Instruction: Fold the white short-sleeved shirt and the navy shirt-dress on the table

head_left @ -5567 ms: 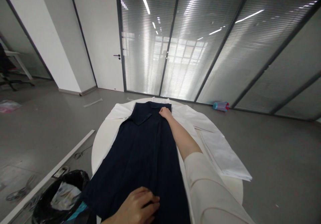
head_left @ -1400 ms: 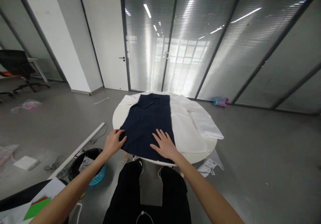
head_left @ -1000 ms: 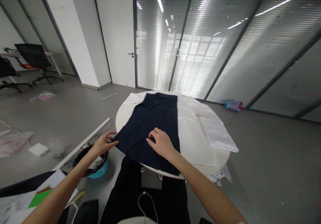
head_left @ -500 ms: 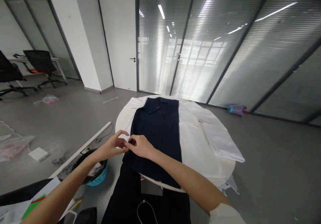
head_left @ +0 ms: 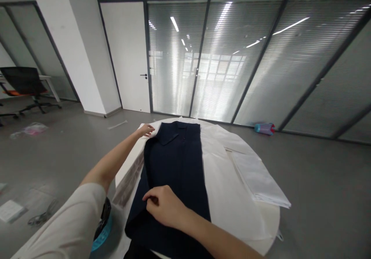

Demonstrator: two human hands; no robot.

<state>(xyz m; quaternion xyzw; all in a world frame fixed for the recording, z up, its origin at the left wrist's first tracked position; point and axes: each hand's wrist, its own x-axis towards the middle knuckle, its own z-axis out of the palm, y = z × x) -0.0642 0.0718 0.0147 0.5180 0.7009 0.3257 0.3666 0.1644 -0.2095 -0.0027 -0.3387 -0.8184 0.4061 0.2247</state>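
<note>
A navy shirt [head_left: 174, 166] with a collar lies folded lengthwise on a round white table [head_left: 271, 216]. Its left edge is raised and curls over along the near half. At that edge, my right hand [head_left: 165, 205] has thumb and forefinger pinched on the navy cloth. My left hand [head_left: 146, 130] reaches to the far left of the shirt, beside the collar. Its fingers are loosely bent and apart, over white cloth, with no cloth visibly gripped.
Folded white cloth [head_left: 255, 176] lies on the table's right side. A blue basket [head_left: 102, 234] with a black liner stands on the floor at lower left. An office chair [head_left: 23, 81] is at far left. A striped bundle [head_left: 264, 128] lies by the glass wall.
My left hand has left my right hand and moved forward to the shirt's far left side. My right hand has come nearer and lower. The view has shifted, and the shirt's left edge is more raised.
</note>
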